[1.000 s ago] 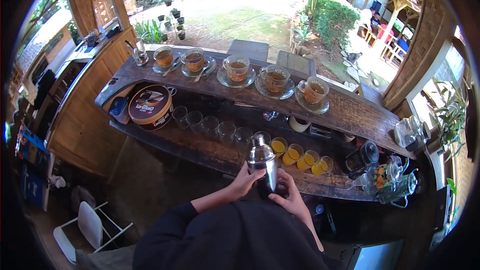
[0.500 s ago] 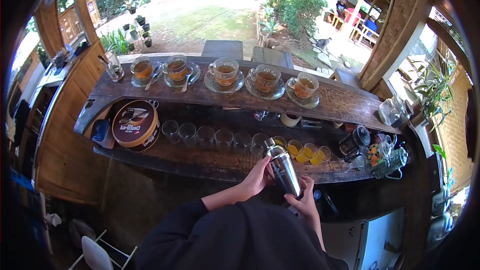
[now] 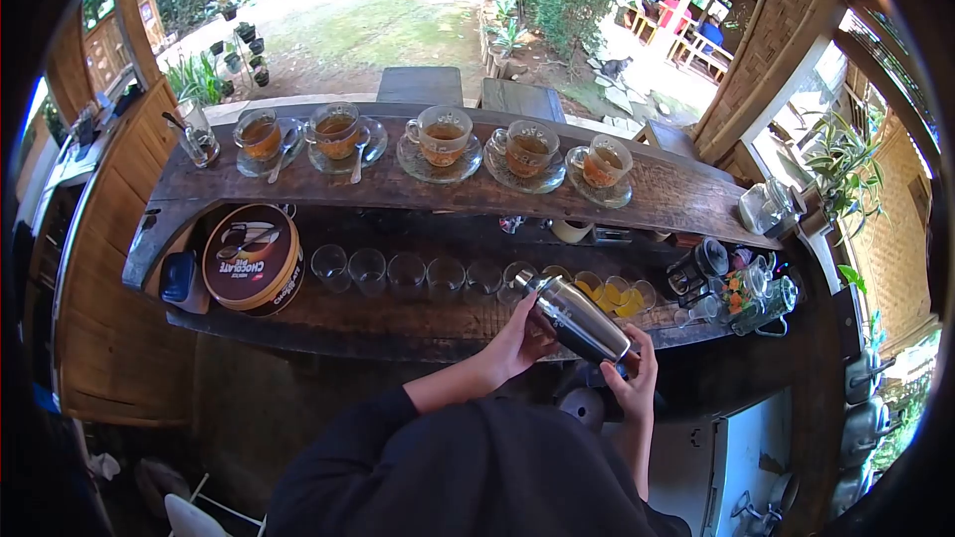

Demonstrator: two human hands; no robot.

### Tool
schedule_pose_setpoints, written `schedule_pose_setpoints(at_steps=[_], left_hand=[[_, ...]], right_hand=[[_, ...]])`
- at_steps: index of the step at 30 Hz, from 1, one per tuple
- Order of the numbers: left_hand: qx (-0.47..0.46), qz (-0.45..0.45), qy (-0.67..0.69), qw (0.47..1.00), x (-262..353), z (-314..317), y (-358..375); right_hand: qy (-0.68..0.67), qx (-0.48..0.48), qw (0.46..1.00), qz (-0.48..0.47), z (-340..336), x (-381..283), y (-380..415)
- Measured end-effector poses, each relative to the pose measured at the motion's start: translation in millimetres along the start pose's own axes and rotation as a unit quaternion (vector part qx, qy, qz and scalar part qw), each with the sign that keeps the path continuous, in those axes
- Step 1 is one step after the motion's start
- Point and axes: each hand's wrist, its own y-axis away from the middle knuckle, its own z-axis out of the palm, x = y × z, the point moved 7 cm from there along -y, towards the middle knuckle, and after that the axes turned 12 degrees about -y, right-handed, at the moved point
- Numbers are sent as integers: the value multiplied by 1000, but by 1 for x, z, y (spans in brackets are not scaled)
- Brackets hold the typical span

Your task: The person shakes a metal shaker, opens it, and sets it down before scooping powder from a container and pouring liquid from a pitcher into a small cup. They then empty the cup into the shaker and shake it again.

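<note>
A metal cocktail shaker [image 3: 579,318] is tilted in front of my body, its capped top toward the upper left. My left hand [image 3: 514,346] is wrapped round the shaker near its top. The fingers of my right hand [image 3: 634,374] hold its base at the lower right. Behind the shaker, glasses with yellow liquid [image 3: 617,294] stand on the lower counter [image 3: 438,328]. To their left is a row of several clear glasses [image 3: 406,273], partly overlapping in view.
Several cups of tea [image 3: 443,136] on saucers line the upper shelf [image 3: 676,194]. A round chocolate tub [image 3: 252,257] stands at the left, a French press [image 3: 699,264] and a glass pitcher [image 3: 771,306] at the right. People [image 3: 673,15] sit far off outside.
The shaker has tipped from near upright to a flatter slant, its base swinging right and up. My right hand has moved right and up with it. The whole view has shifted slightly.
</note>
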Motion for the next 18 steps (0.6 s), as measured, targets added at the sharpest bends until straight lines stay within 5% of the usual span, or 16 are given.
schedule_pose_setpoints(at_steps=[14, 18], left_hand=[[7, -21, 103, 994, 1, 2, -8], [-68, -17, 163, 984, 0, 6, -16]], right_hand=[[-38, 20, 994, -101, 7, -19, -27], [-19, 34, 992, -117, 8, -20, -39]])
